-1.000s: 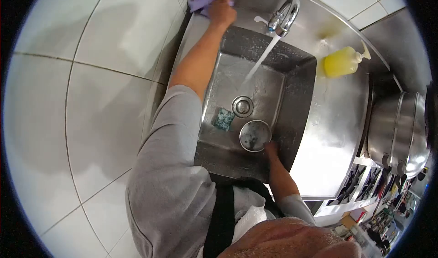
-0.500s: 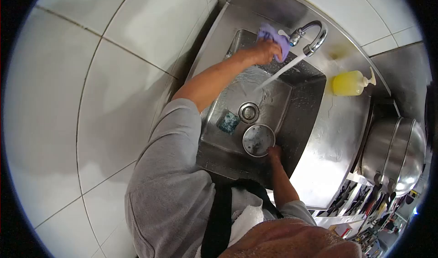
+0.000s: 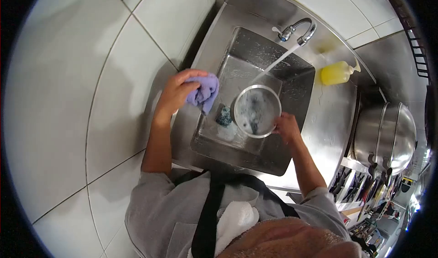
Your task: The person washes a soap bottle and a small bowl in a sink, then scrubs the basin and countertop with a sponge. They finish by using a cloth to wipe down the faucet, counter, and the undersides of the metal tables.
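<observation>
My left hand [image 3: 175,93] is closed around a crumpled purple cloth [image 3: 207,93] over the sink's left edge. With my right hand [image 3: 287,126] I grip the rim of a round metal pan [image 3: 260,109], which has whitish suds and dark patches inside. The pan is held up over the sink basin [image 3: 292,96] and hides the drain. Beside the pan, a dark green sponge [image 3: 224,116] lies on the basin floor near some suds. Water runs from the curved faucet [image 3: 306,34] into the basin behind the pan.
A pump bottle of yellow liquid [image 3: 335,73] stands on the steel counter to the right. Large metal pots [image 3: 385,134] sit farther right, above a rack of utensils. A tiled wall [image 3: 123,98] borders the sink on the left.
My left hand has brought the purple cloth from beside the faucet to the sink's left edge. My right hand has lifted the pan off the basin floor, closer to me.
</observation>
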### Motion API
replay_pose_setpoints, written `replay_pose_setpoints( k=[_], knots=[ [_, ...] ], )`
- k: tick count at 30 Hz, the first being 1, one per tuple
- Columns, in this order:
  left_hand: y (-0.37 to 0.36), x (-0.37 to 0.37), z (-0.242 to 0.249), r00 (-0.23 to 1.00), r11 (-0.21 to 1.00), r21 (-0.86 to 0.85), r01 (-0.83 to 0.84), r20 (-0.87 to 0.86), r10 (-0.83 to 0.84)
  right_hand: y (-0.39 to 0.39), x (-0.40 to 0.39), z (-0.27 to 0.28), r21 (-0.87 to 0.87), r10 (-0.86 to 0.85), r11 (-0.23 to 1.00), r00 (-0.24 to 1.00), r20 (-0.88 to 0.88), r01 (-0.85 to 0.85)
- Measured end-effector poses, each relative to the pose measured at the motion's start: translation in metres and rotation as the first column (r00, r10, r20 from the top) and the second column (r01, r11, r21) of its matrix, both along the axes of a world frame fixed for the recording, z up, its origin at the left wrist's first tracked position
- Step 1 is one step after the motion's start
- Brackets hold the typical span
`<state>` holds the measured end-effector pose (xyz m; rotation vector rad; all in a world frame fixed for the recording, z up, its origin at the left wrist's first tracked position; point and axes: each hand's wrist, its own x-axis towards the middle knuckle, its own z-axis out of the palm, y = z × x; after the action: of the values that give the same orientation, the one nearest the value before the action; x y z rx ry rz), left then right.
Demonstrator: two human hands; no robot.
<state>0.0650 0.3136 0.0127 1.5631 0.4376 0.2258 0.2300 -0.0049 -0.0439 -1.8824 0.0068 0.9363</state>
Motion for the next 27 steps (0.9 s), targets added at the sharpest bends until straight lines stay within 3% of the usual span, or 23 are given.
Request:
replay_pose_setpoints(
  k=[1, 3, 5, 8, 11, 14, 16, 18, 20, 22, 25, 27],
  knots=[
    [-0.004, -0.014, 0.002, 0.999, 0.999, -0.004, -0.037, -0.014, 0.037, 0.015, 0.006, 0.008, 0.010, 0.060, 0.998, 0.997, 0.046, -0.061],
    [-0.013, -0.034, 0.002, 1.000, 0.998, 0.069, -0.006, 0.005, 0.006, 0.051, 0.020, 0.015, 0.130, -0.033, 0.991, 0.999, 0.015, 0.030],
    [-0.018, -0.049, -0.007, 0.999, 0.996, 0.084, 0.036, 0.024, -0.038, 0.086, 0.040, 0.013, 0.333, -0.104, 0.933, 0.986, -0.127, 0.141],
    [-0.033, -0.062, -0.015, 0.995, 1.000, -0.024, -0.008, -0.096, 0.006, 0.142, 0.079, 0.007, 0.430, -0.208, 0.859, 0.956, -0.205, 0.279],
    [-0.043, -0.068, -0.027, 0.997, 1.000, 0.016, -0.023, -0.078, 0.024, 0.202, 0.119, 0.007, 0.459, -0.337, 0.754, 0.876, -0.344, 0.470],
    [-0.047, -0.070, -0.036, 0.996, 0.998, 0.050, -0.026, -0.084, 0.030, 0.233, 0.156, -0.005, 0.667, -0.185, 0.681, 0.952, -0.243, 0.303],
    [-0.050, -0.067, -0.037, 0.995, 0.998, 0.056, -0.028, -0.093, 0.034, 0.250, 0.167, -0.009, 0.676, -0.281, 0.604, 0.906, -0.316, 0.423],
    [-0.048, -0.062, -0.037, 0.997, 0.999, 0.040, -0.009, -0.075, 0.011, 0.263, 0.172, -0.009, 0.592, -0.461, 0.493, 0.769, -0.443, 0.637],
    [-0.048, -0.058, -0.037, 0.997, 1.000, 0.018, -0.005, -0.072, 0.007, 0.269, 0.175, -0.012, 0.538, -0.553, 0.413, 0.672, -0.493, 0.734],
    [-0.049, -0.051, -0.032, 0.997, 1.000, -0.007, -0.011, -0.080, 0.010, 0.266, 0.167, -0.011, 0.548, -0.559, 0.428, 0.687, -0.465, 0.719],
    [-0.047, -0.042, -0.041, 0.999, 0.997, 0.076, 0.027, -0.049, -0.024, 0.231, 0.132, -0.010, 0.637, -0.406, 0.610, 0.876, -0.261, 0.472],
    [-0.047, -0.035, -0.045, 1.000, 0.998, 0.063, 0.030, -0.002, -0.030, 0.187, 0.076, 0.023, 0.662, -0.398, 0.627, 0.900, -0.179, 0.409]
  ],
)
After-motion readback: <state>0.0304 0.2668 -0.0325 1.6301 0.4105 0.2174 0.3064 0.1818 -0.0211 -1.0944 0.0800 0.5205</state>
